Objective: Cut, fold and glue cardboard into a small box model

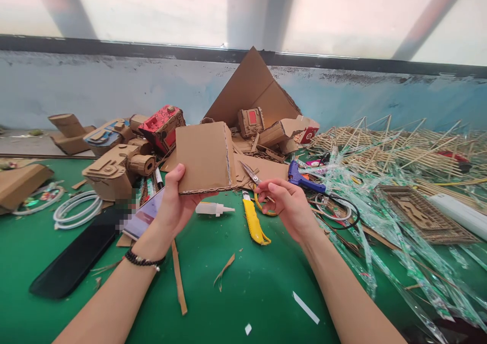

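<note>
My left hand (175, 202) grips a flat square cardboard box (205, 156) by its lower left corner, thumb on the front face, and holds it up above the table. Its right side shows a raw corrugated edge. Fingers curled, my right hand (289, 204) closes around the yellow-handled scissors (251, 174), whose metal blades point up and left toward the box. Part of the handles is hidden by the fingers. Just below lies a yellow utility knife (254, 219). A small white glue bottle (213, 209) rests on the table under the box.
Cardboard models (114, 169) and scraps crowd the back. A phone (144, 217) and black sheath-like strip (76, 258) lie left. At right are a blue glue gun (304, 177), clear plastic strips (380, 242), wooden sticks (399, 136) and a cardboard relief panel (422, 214).
</note>
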`<state>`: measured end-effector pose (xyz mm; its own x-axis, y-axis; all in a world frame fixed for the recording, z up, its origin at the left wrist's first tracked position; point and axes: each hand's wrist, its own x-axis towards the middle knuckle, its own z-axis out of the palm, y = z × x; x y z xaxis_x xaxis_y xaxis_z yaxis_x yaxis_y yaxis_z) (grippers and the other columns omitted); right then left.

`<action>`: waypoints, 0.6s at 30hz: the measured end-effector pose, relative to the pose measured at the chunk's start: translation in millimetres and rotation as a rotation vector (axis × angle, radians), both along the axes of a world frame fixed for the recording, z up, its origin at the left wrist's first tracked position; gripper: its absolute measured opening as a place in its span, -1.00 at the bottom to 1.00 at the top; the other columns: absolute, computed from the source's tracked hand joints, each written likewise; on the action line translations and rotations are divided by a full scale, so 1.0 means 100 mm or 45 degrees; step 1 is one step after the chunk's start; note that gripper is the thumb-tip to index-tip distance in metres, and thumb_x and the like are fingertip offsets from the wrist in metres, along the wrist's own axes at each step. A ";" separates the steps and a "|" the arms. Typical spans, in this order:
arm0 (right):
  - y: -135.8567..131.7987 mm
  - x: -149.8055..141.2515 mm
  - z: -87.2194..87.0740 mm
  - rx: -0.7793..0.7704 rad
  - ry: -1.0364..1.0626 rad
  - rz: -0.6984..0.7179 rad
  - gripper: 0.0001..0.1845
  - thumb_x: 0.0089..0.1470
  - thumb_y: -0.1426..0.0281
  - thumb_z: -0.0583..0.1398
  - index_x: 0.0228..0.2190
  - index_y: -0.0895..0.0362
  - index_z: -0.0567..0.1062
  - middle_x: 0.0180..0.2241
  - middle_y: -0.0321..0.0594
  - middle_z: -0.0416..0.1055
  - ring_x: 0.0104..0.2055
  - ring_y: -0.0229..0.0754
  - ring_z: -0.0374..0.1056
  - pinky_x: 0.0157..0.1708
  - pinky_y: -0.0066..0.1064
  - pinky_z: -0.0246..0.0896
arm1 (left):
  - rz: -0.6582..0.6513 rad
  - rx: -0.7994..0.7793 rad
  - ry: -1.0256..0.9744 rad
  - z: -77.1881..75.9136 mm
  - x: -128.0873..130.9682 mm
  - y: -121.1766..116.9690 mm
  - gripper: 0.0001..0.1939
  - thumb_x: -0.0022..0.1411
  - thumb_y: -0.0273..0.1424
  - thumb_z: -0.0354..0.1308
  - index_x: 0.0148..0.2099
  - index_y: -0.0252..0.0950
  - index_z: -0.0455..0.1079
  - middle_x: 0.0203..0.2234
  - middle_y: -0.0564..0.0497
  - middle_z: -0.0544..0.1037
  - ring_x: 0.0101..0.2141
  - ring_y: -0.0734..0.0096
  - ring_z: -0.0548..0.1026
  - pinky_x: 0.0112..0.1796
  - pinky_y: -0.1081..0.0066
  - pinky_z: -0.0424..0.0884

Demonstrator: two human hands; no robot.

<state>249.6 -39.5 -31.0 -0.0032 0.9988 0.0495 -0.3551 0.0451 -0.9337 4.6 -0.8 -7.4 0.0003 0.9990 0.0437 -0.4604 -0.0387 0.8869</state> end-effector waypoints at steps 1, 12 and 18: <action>0.00 0.00 0.00 0.000 -0.007 -0.004 -0.73 0.03 0.12 0.46 -0.35 0.06 0.74 -0.28 -0.14 0.68 -0.32 -0.18 0.50 -0.47 -0.46 0.40 | 0.002 0.002 0.005 0.00 0.00 0.00 -0.40 0.30 -0.01 0.24 0.27 -0.19 0.45 0.10 -0.13 0.63 -0.08 0.02 0.64 -0.29 0.21 0.72; 0.03 -0.02 -0.02 0.028 0.006 -0.123 -0.70 0.00 0.23 0.42 -0.60 0.09 0.52 -0.59 -0.31 0.44 -0.56 -0.30 0.27 -0.55 -0.46 0.21 | -0.012 -0.011 -0.019 0.01 0.00 -0.01 -0.39 0.26 0.00 0.30 0.23 -0.20 0.46 0.09 -0.11 0.64 -0.10 0.03 0.63 -0.32 0.21 0.70; 0.03 -0.03 0.01 0.009 0.107 -0.097 -0.49 0.10 0.02 0.37 -0.65 0.07 0.42 -0.65 -0.30 0.34 -0.60 -0.28 0.17 -0.61 -0.43 0.14 | -0.014 0.011 -0.002 -0.01 0.00 0.00 -0.45 0.32 -0.03 0.23 0.24 -0.18 0.45 0.10 -0.11 0.63 -0.07 0.00 0.64 -0.28 0.20 0.70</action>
